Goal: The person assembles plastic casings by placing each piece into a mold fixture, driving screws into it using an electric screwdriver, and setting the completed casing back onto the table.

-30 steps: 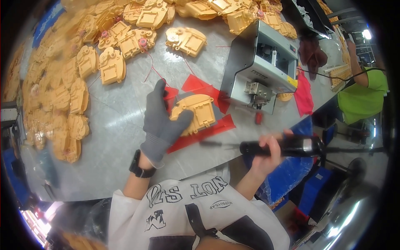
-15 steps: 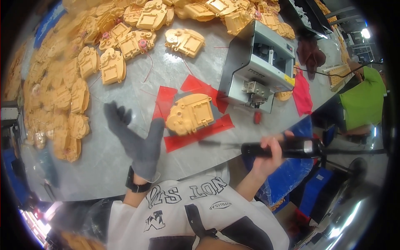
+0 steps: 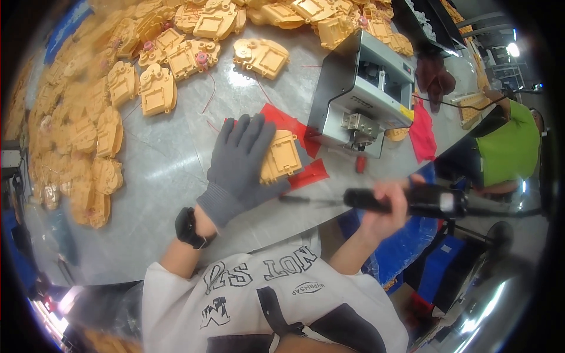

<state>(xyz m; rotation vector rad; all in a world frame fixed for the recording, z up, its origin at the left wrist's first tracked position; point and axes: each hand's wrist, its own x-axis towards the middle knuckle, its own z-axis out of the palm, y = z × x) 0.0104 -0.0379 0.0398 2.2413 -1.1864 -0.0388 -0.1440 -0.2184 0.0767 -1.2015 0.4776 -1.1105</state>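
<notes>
Left hand (image 3: 238,159) back over yellow housing (image 3: 283,157), white shirt (image 3: 253,294) (lettered)

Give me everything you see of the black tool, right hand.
The black tool has a long, roughly cylindrical, plastic-looking body with a pale label near its rear. Its thin shaft and dark tip, both blurred, point left; a dark cable trails right. It is gripped sideways by the bare right hand, crossing the edge of the table in view. Whether it runs is unclear.
</notes>
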